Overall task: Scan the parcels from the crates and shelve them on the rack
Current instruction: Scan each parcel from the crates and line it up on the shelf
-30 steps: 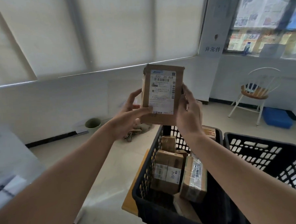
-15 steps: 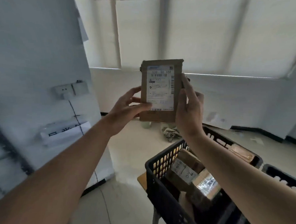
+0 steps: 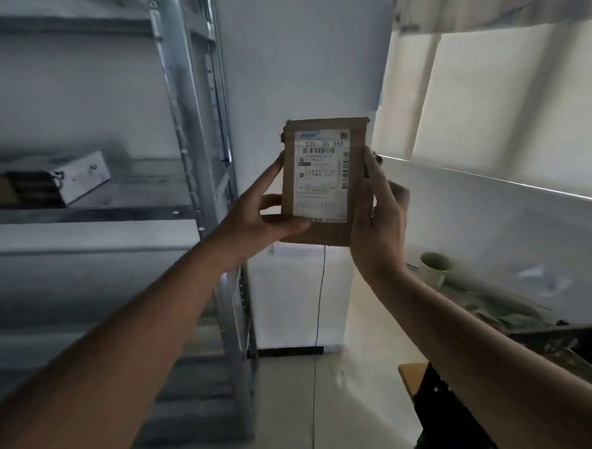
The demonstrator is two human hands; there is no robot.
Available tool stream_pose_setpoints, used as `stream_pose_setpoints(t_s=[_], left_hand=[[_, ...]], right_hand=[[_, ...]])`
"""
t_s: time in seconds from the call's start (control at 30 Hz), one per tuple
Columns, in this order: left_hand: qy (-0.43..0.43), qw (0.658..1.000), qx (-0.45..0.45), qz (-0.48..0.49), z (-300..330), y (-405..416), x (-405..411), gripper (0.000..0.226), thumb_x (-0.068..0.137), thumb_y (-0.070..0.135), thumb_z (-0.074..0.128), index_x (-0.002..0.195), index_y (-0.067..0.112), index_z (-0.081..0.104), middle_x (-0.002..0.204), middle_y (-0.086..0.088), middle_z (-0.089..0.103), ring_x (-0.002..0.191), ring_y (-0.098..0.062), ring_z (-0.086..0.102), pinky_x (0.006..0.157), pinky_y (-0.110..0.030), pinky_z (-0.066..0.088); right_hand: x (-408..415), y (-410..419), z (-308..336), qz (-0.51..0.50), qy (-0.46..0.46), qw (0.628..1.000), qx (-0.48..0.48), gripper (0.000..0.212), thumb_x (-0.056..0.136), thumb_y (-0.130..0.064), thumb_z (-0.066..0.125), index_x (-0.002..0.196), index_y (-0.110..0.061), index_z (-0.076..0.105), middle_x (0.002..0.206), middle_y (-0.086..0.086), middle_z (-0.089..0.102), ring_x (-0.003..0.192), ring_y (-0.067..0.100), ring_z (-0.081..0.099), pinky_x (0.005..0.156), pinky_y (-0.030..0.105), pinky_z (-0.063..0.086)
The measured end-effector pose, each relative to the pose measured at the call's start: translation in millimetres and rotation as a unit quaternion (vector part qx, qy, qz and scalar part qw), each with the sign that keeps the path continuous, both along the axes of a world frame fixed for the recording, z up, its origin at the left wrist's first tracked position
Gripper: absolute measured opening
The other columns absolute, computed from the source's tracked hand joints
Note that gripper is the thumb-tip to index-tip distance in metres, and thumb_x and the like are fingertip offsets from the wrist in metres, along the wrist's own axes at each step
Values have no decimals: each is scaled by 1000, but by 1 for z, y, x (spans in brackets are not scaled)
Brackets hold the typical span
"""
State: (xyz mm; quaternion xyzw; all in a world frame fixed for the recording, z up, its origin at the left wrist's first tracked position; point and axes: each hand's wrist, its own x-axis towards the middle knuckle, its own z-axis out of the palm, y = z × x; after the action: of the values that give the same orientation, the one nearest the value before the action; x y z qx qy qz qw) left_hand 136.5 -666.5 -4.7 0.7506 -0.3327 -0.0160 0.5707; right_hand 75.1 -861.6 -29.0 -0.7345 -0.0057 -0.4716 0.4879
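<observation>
Head view: both hands grip parcel (image 3: pixel 323 185) beside rack (image 3: pixel 193 126).

rack (image 3: pixel 194 133) left of parcel (image 3: pixel 323 185)

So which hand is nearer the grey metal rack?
Left. The left hand grips the brown cardboard parcel on the grey metal rack side; the right hand grips its far edge.

Metal rack (image 3: pixel 194 133), tilted grey box (image 3: pixel 83 177) on its shelf
</observation>
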Motion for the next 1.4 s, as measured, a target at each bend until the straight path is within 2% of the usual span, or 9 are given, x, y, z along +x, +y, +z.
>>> stream_pose_setpoints(t_s=[0.2,0.37,0.5,0.63,0.83,1.0,1.1,1.23,1.4], left_hand=[[-39,996,76,14,8,125,6,146,73,4,96,164,55,-6,159,7,42,137,-3,52,98,-18,56],[-62,992,87,68,12,227,27,144,69,14,100,163,58,1,165,13,30,142,-8,47,100,-29,56],[-89,985,93,118,14,290,43,136,68,14,101,159,59,11,153,14,34,127,17,44,88,-12,54],[-81,980,97,153,13,336,62,132,67,20,102,159,60,16,153,16,41,135,0,46,103,-38,57],[-62,975,104,185,8,375,119,130,73,18,98,166,47,12,153,25,40,127,13,45,93,-14,49],[-50,976,111,179,10,385,189,129,73,8,97,165,49,16,138,8,63,118,-13,69,91,-40,65],[-58,972,129,188,19,384,223,121,70,8,98,162,47,29,138,9,61,118,-18,69,89,-46,65],[-69,967,160,184,31,385,262,111,67,8,99,156,40,41,135,10,58,116,-9,63,89,-35,64],[-76,959,205,178,39,392,302,93,67,20,100,147,37,55,128,19,65,115,3,62,97,-33,59]], right_hand=[[32,123,6,66,-2,997,27,46,114,-28,41,157,-42,45,129,7,40,109,-24,45,85,4,49],[54,226,13,97,25,994,49,46,114,-27,40,158,-41,43,127,8,41,104,-24,46,85,1,47],[76,289,15,114,60,990,51,48,114,-25,40,159,-42,42,126,6,41,107,-8,49,79,-4,42],[106,332,20,133,90,986,45,47,114,-32,38,158,-49,40,129,4,40,115,3,49,90,11,50],[169,367,32,145,144,978,27,47,115,-33,36,159,-49,39,129,-1,38,111,9,50,97,29,52],[249,373,33,136,177,975,6,48,116,-32,33,159,-51,37,131,0,44,94,-6,44,103,26,42],[298,376,27,155,182,971,17,46,115,-34,34,153,-60,39,137,0,52,115,11,58,106,49,56],[338,375,28,163,213,963,25,44,114,-36,36,149,-62,42,137,-6,56,125,21,59,100,58,59],[366,375,36,187,226,955,51,41,116,-27,35,147,-45,54,123,-18,61,122,15,62,98,47,61]])
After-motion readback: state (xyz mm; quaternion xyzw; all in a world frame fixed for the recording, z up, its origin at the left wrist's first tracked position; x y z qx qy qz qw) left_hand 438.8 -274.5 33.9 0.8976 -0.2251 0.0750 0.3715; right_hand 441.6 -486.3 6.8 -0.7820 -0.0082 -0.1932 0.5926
